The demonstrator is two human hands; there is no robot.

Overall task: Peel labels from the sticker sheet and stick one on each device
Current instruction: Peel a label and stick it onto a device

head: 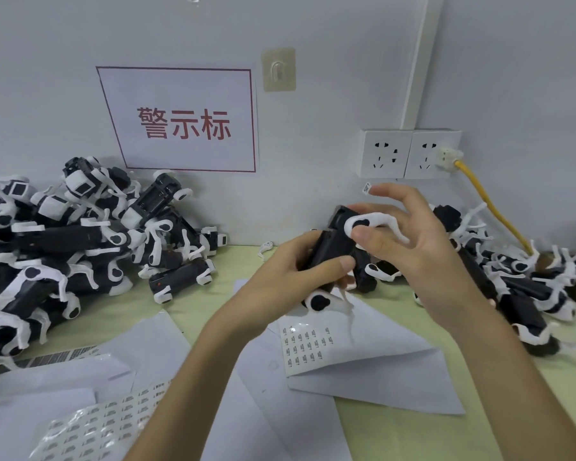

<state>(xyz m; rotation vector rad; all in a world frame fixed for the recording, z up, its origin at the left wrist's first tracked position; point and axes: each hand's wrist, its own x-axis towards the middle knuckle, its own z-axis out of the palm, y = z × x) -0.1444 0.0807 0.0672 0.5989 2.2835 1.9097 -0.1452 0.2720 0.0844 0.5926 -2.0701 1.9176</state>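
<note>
The sticking step is in hand. The left hand (300, 264) is gripping a black device (335, 242) from below, fingers curled round its body, holding it up off the worktop (396, 434). The right hand (419, 241) is staying loose, fingers spread, thumb pressing the white clip on top of the device, while a small label (366, 188) is clinging to its raised forefinger tip, just above the device. The sheet (308, 344) is lying directly below the device, with rows of labels still on it. Piles of devices are sitting left (64, 247) and right (519, 281) of the device. Next, the forefinger is probably needing to bring the label down onto a flat black face and rub it flat, with the left hand holding steady.
</note>
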